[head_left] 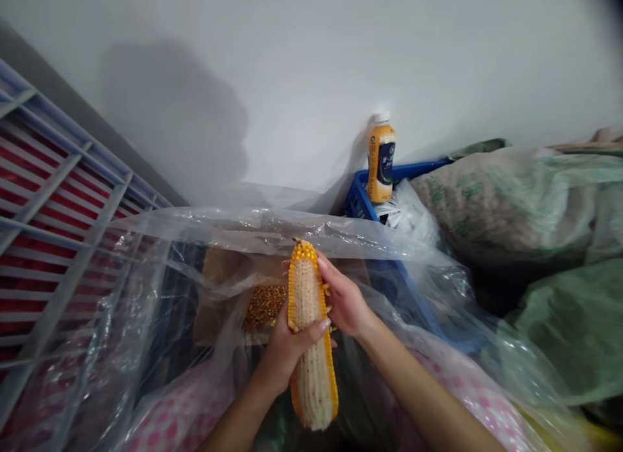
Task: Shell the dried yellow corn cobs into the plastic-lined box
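Yellow, half-stripped corn cob (314, 380): gripped by left hand (287, 351)
Right hand (344, 302): closed around cob
Loose orange-brown kernels (265, 306): piled just beyond hands

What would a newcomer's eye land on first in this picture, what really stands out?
The half-stripped corn cob at centre catches the eye first, pale and bare down the middle, gripped by the left hand and right hand. Just behind it, loose kernels show beyond clear plastic sheeting. At upper right, a yellow bottle stands by a blue crate.
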Demonstrator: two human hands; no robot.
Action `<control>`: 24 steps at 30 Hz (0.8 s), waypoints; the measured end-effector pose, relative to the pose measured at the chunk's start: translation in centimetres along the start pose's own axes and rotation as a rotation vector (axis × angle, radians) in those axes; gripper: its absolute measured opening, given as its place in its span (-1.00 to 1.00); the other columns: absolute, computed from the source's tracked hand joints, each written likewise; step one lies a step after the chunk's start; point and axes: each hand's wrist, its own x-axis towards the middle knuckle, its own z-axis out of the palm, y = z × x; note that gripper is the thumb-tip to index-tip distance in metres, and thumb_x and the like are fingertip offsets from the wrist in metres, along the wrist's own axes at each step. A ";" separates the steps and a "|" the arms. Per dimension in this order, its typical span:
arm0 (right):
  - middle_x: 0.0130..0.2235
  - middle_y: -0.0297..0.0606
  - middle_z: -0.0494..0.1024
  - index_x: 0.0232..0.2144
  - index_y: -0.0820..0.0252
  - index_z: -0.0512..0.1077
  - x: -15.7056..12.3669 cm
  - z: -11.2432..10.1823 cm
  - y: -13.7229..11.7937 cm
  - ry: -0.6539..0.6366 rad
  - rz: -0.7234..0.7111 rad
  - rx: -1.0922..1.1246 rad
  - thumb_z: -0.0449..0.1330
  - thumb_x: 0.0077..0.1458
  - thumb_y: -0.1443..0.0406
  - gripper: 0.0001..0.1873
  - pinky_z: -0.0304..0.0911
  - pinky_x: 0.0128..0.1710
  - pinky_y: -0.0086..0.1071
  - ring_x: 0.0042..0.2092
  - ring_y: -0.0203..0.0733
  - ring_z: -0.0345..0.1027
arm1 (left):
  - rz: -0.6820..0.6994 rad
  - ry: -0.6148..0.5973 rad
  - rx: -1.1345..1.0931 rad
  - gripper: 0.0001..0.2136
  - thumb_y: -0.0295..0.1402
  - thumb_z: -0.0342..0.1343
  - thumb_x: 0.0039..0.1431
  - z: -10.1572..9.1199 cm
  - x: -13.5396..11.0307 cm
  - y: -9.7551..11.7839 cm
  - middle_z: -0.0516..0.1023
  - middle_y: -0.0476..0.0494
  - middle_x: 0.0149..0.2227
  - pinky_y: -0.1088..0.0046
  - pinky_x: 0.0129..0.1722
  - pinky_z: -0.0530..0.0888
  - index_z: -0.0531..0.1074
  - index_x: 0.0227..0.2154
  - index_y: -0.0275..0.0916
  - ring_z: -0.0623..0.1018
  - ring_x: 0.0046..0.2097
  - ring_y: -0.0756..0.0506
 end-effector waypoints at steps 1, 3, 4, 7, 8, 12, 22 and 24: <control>-0.16 -0.34 0.54 -0.07 0.02 0.38 0.0 0.0 0.0 0.017 0.010 0.002 0.25 -0.10 0.06 -0.50 0.24 -0.16 -0.33 -0.18 -0.18 0.38 | -0.027 -0.010 -0.020 -0.50 -0.19 0.37 -0.35 0.0 -0.1 0.1 0.54 -0.09 -0.41 0.34 -0.42 0.49 0.36 -0.30 -0.26 0.53 -0.45 -0.10; -0.18 -0.34 0.55 -0.07 0.03 0.39 0.0 0.1 0.0 0.040 0.007 -0.003 0.29 -0.13 0.11 -0.49 0.24 -0.18 -0.36 -0.21 -0.21 0.38 | -0.049 -0.022 -0.037 -0.47 -0.18 0.38 -0.36 0.1 -0.1 0.1 0.52 -0.06 -0.46 0.36 -0.47 0.47 0.35 -0.28 -0.27 0.51 -0.52 -0.06; -0.19 -0.34 0.55 -0.06 0.04 0.39 0.0 0.1 0.1 0.043 0.005 0.000 0.29 -0.13 0.11 -0.48 0.24 -0.20 -0.37 -0.22 -0.21 0.38 | -0.051 -0.017 -0.037 -0.46 -0.18 0.38 -0.37 0.1 -0.1 0.1 0.52 -0.05 -0.47 0.36 -0.48 0.46 0.35 -0.28 -0.27 0.50 -0.54 -0.05; -0.20 -0.35 0.55 -0.01 0.03 0.35 -0.2 0.3 0.3 0.040 0.001 0.015 0.33 -0.17 0.18 -0.40 0.26 -0.25 -0.40 -0.26 -0.24 0.38 | -0.038 0.003 -0.031 -0.44 -0.20 0.39 -0.40 0.3 0.0 0.1 0.52 -0.05 -0.44 0.39 -0.48 0.46 0.33 -0.27 -0.27 0.51 -0.50 -0.05; -0.21 -0.36 0.54 0.00 0.01 0.33 -0.3 0.3 0.3 0.038 0.000 0.017 0.35 -0.20 0.22 -0.36 0.26 -0.27 -0.41 -0.27 -0.25 0.38 | -0.025 0.007 -0.030 -0.44 -0.21 0.40 -0.41 0.3 0.0 0.0 0.52 -0.06 -0.42 0.41 -0.47 0.47 0.33 -0.27 -0.27 0.51 -0.47 -0.06; -0.21 -0.36 0.55 -0.01 0.02 0.34 -0.3 0.4 0.1 -0.002 -0.021 0.027 0.35 -0.21 0.22 -0.37 0.28 -0.25 -0.41 -0.23 -0.23 0.40 | -0.003 -0.001 -0.021 -0.45 -0.22 0.39 -0.38 0.3 0.2 0.0 0.51 -0.03 -0.43 0.42 -0.46 0.47 0.33 -0.27 -0.27 0.51 -0.47 -0.04; -0.28 -0.35 0.54 -0.11 0.06 0.36 0.2 0.3 0.3 0.078 -0.022 0.012 0.28 -0.10 0.09 -0.53 0.27 -0.28 -0.38 -0.31 -0.25 0.38 | -0.049 -0.013 -0.003 -0.45 -0.22 0.38 -0.38 0.4 0.0 0.1 0.52 -0.03 -0.43 0.45 -0.53 0.45 0.32 -0.26 -0.27 0.48 -0.53 -0.01; -0.30 -0.38 0.53 -0.08 0.03 0.34 0.0 0.3 0.4 0.065 -0.033 0.008 0.32 -0.14 0.13 -0.47 0.26 -0.33 -0.41 -0.34 -0.27 0.37 | -0.041 -0.009 0.001 -0.42 -0.23 0.38 -0.38 0.4 0.1 0.1 0.52 -0.04 -0.41 0.44 -0.50 0.47 0.34 -0.21 -0.27 0.50 -0.50 -0.02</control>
